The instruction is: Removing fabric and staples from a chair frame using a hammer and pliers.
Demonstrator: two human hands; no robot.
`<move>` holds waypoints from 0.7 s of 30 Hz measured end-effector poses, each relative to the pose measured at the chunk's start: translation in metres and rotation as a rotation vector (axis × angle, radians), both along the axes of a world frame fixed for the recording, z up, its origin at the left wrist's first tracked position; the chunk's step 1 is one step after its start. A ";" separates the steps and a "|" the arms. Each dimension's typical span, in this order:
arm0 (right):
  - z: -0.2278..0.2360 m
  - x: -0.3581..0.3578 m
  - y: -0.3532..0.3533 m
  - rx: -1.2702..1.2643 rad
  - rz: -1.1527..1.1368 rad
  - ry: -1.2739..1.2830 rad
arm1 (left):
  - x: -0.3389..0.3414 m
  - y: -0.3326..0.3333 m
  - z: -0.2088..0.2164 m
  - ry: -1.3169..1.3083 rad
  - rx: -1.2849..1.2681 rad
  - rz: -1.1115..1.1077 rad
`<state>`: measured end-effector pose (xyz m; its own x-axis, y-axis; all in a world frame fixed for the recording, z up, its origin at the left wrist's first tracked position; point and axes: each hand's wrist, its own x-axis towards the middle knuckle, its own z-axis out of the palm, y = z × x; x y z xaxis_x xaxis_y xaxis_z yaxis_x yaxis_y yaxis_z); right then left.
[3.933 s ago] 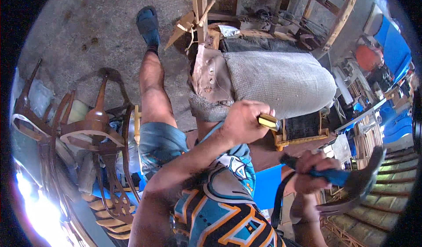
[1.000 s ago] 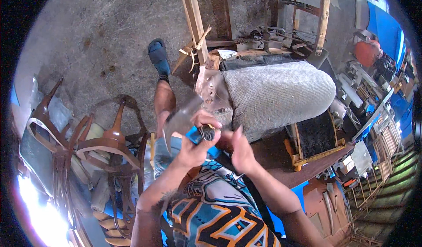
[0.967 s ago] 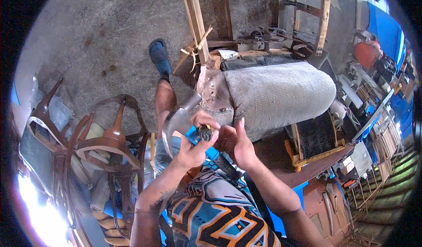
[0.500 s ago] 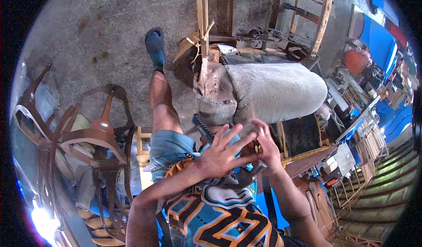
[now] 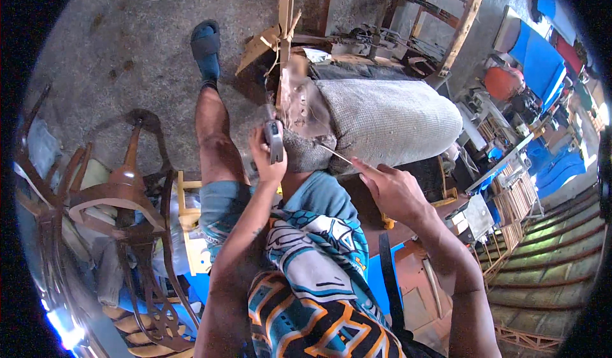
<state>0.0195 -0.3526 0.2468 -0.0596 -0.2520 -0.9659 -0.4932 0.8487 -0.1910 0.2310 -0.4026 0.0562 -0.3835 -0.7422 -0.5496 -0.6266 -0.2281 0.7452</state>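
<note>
Left hand: the left hand [image 5: 266,160] is raised in front of the chest, fingers wrapped around a grey metal tool [image 5: 274,141] held upright.
Right hand: the right hand [image 5: 390,189] pinches a thin sliver [image 5: 335,154] between thumb and forefinger, its tip touching the sack.
Sack: the grey woven sack [image 5: 382,119] lies just ahead of both hands.
Left edge: the wooden chair frames [image 5: 127,198] crowd the left.
Open room: bare concrete floor [image 5: 127,45] ahead.

Coarse woven cloth sack [image 5: 389,119], dull metal hammer head [image 5: 275,140], rough concrete floor [image 5: 127,45]
</note>
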 end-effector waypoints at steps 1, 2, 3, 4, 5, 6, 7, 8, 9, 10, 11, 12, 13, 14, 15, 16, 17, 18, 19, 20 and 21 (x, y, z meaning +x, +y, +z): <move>-0.002 0.001 0.000 0.018 0.050 0.001 | -0.006 0.008 0.000 -0.036 -0.002 0.022; -0.004 0.001 -0.001 0.035 0.099 0.002 | -0.010 0.014 0.000 -0.050 0.080 0.174; -0.005 0.000 -0.003 0.039 0.103 -0.002 | -0.012 0.015 -0.001 -0.054 0.085 0.178; -0.007 -0.002 -0.006 0.032 0.088 -0.011 | -0.014 0.016 -0.004 -0.054 0.034 0.189; -0.009 -0.003 -0.009 0.025 0.073 -0.019 | -0.014 0.016 -0.006 -0.055 -0.018 0.200; -0.010 -0.005 -0.015 0.003 0.103 0.021 | -0.015 0.014 -0.006 -0.056 -0.014 0.202; -0.012 -0.007 -0.023 0.006 0.104 0.021 | -0.015 0.012 -0.006 -0.055 -0.024 0.160; -0.014 -0.009 -0.033 0.085 0.153 0.002 | -0.015 0.010 -0.006 -0.053 -0.035 0.117; -0.016 -0.011 -0.041 0.164 0.203 -0.018 | -0.016 0.009 -0.006 -0.053 -0.046 0.075; -0.020 -0.013 -0.048 0.191 0.211 -0.040 | -0.015 0.010 -0.007 -0.067 -0.041 0.078; -0.023 -0.014 -0.056 0.195 0.213 -0.035 | -0.017 0.010 -0.008 -0.062 -0.037 0.080; -0.025 -0.015 -0.064 0.215 0.228 -0.049 | -0.019 0.010 -0.009 -0.044 -0.036 0.088; -0.025 -0.015 -0.068 0.232 0.242 -0.068 | -0.021 0.008 -0.007 -0.032 -0.037 0.094; -0.027 -0.008 -0.052 0.039 0.351 -0.094 | -0.023 0.008 -0.003 -0.067 0.006 0.138; -0.025 0.001 -0.051 0.085 0.290 -0.075 | -0.024 0.008 -0.003 -0.062 0.009 0.139; -0.022 0.010 -0.052 0.153 0.248 -0.034 | -0.024 0.007 -0.007 -0.048 -0.029 0.151; -0.017 0.022 -0.052 0.220 0.209 -0.002 | -0.018 0.008 -0.006 -0.043 -0.068 0.165; -0.012 0.033 -0.051 0.293 0.172 0.046 | -0.018 0.007 -0.011 -0.006 -0.032 0.203; -0.005 0.039 -0.049 0.351 0.128 0.020 | -0.016 0.012 -0.009 -0.001 -0.033 0.202; -0.008 0.043 -0.039 0.316 0.103 0.051 | -0.018 0.012 -0.007 -0.071 0.027 0.155; -0.011 0.048 -0.032 0.278 0.079 0.076 | -0.016 0.013 -0.007 -0.147 0.083 0.108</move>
